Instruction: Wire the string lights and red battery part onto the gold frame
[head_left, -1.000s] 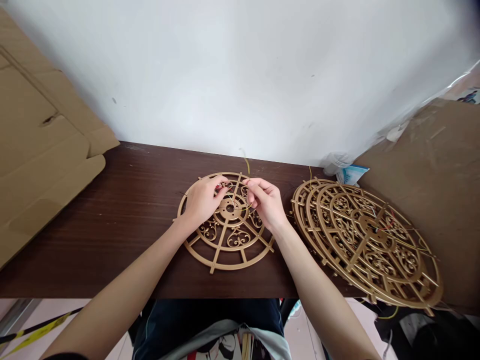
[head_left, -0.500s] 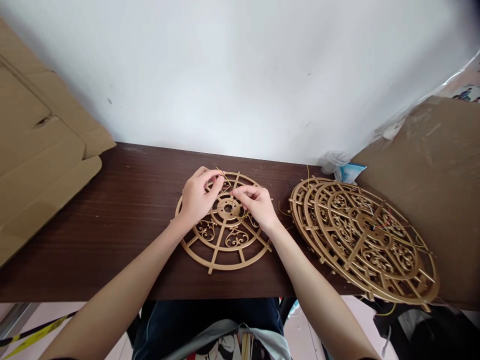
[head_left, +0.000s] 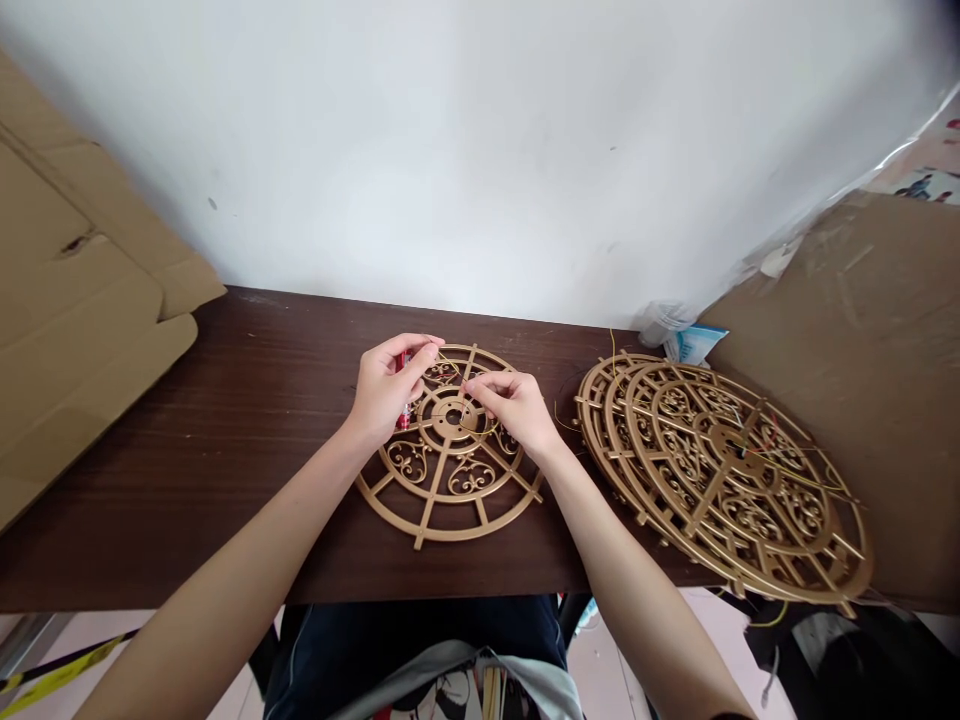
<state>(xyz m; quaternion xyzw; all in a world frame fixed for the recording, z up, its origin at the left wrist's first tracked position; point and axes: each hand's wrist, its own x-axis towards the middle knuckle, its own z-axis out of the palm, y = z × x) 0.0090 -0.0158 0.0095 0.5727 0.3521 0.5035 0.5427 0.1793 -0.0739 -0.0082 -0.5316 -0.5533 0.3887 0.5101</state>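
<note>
Bare from fingers to forearms, the left grip and right grip belong to a person in dark navy trousers with thin pale piping. At bottom center of the frame, a grey-edged top carries a print in white, black, red and tan. A dark edge, sleeve or band unclear, shows at lower right.

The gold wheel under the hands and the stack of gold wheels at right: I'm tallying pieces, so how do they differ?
The gold wheel is one piece; the stack holds several, overlapping. The left hand and right hand partly hide the gold wheel, while neither hand is over the stack. Both show round gold frames with spokes and scrollwork.
</note>
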